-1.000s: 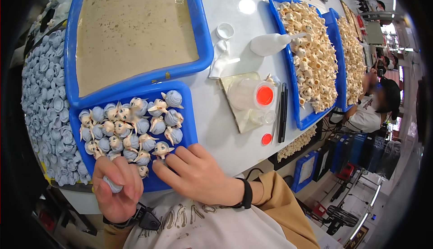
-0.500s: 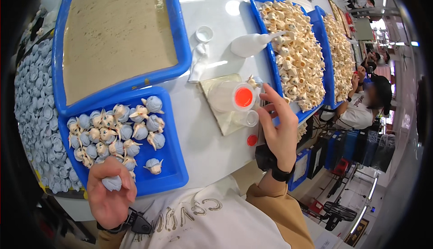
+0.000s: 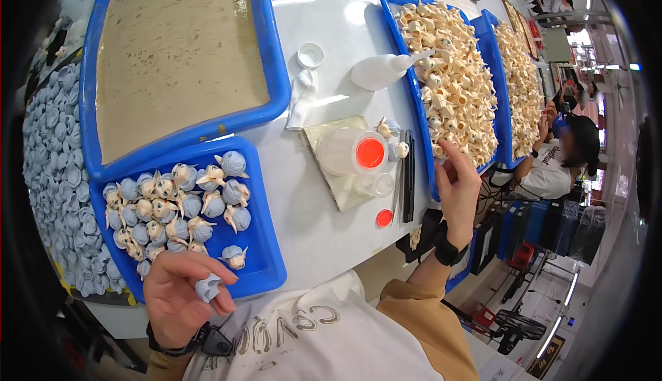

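My left hand (image 3: 181, 297) is closed on a small grey-blue doll hair piece (image 3: 207, 288), held between thumb and fingers at the near edge of a blue tray (image 3: 265, 271). Assembled doll heads (image 3: 165, 208), cream faces with pointed ears and grey-blue hair, crowd that tray's left side. At the right, my right hand (image 3: 458, 191) reaches over the rim of another blue tray (image 3: 408, 57). Its index finger and thumb are apart beside the cream doll face pieces (image 3: 455, 84) heaped there. Two more doll heads (image 3: 398, 151) sit by a translucent cup (image 3: 339, 150) with a red centre.
A white squeeze bottle (image 3: 376, 72), a round white cap (image 3: 310, 55) and dark slim tools (image 3: 409, 181) lie on the white table. A large blue tray (image 3: 279, 84) has a beige lining. Hair pieces (image 3: 58, 174) pile at far left. Another person (image 3: 552, 160) works at the right.
My right hand has moved from beside the cup rightward to the tray of face pieces, uncovering the slim tools and a second doll head. My left hand has shifted right and turned, still holding the hair piece.
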Available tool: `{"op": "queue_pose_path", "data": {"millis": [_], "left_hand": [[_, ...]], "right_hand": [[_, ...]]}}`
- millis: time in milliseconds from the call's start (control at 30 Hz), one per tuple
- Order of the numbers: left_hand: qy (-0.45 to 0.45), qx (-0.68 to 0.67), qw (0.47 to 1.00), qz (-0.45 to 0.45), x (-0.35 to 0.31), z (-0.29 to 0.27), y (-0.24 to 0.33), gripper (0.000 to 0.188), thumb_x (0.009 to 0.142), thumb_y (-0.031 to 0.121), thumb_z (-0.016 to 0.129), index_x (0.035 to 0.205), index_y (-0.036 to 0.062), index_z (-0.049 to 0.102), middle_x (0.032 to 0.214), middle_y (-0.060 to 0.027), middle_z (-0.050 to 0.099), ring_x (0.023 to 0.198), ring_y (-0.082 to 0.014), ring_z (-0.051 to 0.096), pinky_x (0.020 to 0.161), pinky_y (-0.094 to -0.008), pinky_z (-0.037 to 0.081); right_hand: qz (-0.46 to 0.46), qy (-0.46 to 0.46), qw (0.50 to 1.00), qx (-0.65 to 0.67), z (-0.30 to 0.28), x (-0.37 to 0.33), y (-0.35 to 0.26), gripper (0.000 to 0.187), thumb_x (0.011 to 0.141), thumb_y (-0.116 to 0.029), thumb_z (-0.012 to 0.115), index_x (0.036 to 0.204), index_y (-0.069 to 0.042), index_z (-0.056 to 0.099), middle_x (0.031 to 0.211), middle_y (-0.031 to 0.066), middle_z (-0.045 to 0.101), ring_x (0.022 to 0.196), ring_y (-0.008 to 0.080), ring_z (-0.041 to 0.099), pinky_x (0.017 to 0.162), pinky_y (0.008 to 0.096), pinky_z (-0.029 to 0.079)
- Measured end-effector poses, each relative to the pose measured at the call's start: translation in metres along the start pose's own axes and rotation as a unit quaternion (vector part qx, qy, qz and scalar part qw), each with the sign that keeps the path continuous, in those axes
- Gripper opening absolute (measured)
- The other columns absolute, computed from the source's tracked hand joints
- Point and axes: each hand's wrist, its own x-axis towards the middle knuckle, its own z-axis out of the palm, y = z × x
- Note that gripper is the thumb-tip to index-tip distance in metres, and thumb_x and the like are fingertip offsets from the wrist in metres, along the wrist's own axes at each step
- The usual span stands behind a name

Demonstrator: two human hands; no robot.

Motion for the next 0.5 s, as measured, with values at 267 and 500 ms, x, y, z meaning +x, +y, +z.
{"op": "queue_pose_path", "data": {"millis": [267,500], "left_hand": [[-0.12,0.04,0.992,-0.015,-0.001,-0.005,0.005,0.024,0.076,0.002,0.061,0.098,-0.0062,0.054,0.1,-0.0261,0.052,0.07,-0.0228,0.062,0.059,-0.0293,0.053],[-0.167,0.011,0.977,-0.136,0.0,0.004,0.005,0.024,0.074,0.006,0.067,0.093,-0.0055,0.057,0.105,-0.0175,0.05,0.081,-0.0193,0.06,0.067,-0.0272,0.051]], "right_hand": [[0.026,0.167,0.953,0.252,-0.021,-0.025,-0.015,0.021,0.076,0.001,0.062,0.095,-0.001,0.054,0.093,0.0075,0.057,0.071,0.0103,0.055,0.058,0.0213,0.044],[-0.373,-0.163,0.82,0.402,0.004,-0.045,-0.159,0.03,0.066,-0.005,0.064,0.094,0.004,0.059,0.095,0.0179,0.056,0.063,0.0233,0.057,0.052,0.0282,0.046]]}}
